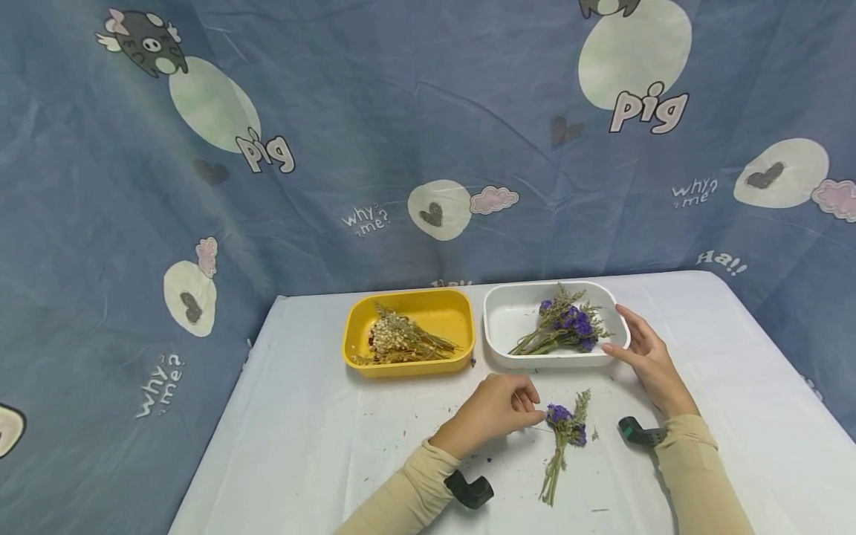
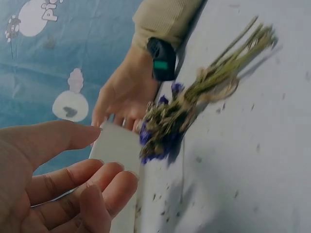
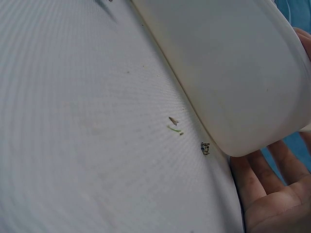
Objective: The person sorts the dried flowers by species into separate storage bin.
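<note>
A small bunch of dried purple flowers [image 1: 564,431] lies on the white table, its stems toward the near edge. Twine [image 2: 221,94] loops around those stems in the left wrist view. My left hand [image 1: 498,412] hovers just left of the blossoms, fingers loosely curled and nothing between them. At the right end of the white tray [image 1: 542,362], my right hand [image 1: 652,364] grips the corner, thumb on the near rim and fingers along the outer side. Inside that tray rests a larger bunch of purple flowers [image 1: 571,325].
Left of the white tray stands a yellow tray [image 1: 401,368] with dried pale flowers [image 1: 394,338] in it. Bits of plant debris [image 3: 173,120] are scattered over the table [image 1: 301,416]. A blue printed curtain [image 1: 374,148] hangs behind.
</note>
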`<state>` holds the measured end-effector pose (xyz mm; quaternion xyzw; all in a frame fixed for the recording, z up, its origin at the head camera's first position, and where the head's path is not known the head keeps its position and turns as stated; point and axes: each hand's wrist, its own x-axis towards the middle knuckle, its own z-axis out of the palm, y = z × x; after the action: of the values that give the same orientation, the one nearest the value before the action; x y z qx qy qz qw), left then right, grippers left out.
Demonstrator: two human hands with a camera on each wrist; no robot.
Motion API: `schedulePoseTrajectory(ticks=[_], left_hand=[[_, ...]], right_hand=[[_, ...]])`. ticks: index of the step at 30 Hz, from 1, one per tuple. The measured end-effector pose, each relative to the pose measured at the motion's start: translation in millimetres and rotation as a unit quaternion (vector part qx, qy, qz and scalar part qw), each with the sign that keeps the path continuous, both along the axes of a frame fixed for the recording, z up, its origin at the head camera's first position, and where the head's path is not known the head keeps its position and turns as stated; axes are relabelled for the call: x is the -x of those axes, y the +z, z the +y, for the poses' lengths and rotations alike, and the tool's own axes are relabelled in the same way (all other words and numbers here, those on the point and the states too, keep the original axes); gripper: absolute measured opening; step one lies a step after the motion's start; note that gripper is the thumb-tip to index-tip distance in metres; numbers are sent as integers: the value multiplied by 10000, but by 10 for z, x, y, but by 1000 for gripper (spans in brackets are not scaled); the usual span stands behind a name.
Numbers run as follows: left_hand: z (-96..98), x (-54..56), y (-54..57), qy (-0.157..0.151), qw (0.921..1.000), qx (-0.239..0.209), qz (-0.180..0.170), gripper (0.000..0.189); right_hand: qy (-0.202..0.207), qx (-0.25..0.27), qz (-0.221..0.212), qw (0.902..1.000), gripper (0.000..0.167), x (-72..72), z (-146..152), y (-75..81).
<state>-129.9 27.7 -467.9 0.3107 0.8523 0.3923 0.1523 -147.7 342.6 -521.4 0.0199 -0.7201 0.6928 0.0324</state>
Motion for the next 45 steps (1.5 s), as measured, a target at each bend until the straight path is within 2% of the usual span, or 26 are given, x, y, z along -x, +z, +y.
schedulePoseTrajectory(ticks=[7, 12, 17, 23, 28, 38, 42, 45], left_hand=[[98, -176, -109, -107, 9998, 34, -142, 17], [212, -318, -187, -17, 9992, 385, 55, 19], [275, -388, -217, 90, 9970, 699, 313, 23], [299, -419, -252, 77, 9982, 584, 67, 23], [303, -423, -270, 175, 9980, 599, 79, 24], [275, -394, -212, 278, 9977, 539, -308, 21], [258, -388, -215, 355, 9968, 460, -553, 19], [248, -377, -225, 364, 9967, 411, -592, 18]], right_hand=[[12, 6, -1, 10000, 85, 4, -10, -6], [45, 17, 9, 10000, 85, 5, -31, -9], [35, 60, 44, 10000, 85, 13, -29, -4], [68, 115, 90, 9999, 85, 24, -8, 1], [33, 155, 101, 9998, 84, 16, 9, -13], [-48, 101, 25, 9999, 85, -1, 12, -3], [-30, 103, 1, 9999, 85, 2, 8, -5], [-6, 102, 24, 9999, 84, 5, 5, -8]])
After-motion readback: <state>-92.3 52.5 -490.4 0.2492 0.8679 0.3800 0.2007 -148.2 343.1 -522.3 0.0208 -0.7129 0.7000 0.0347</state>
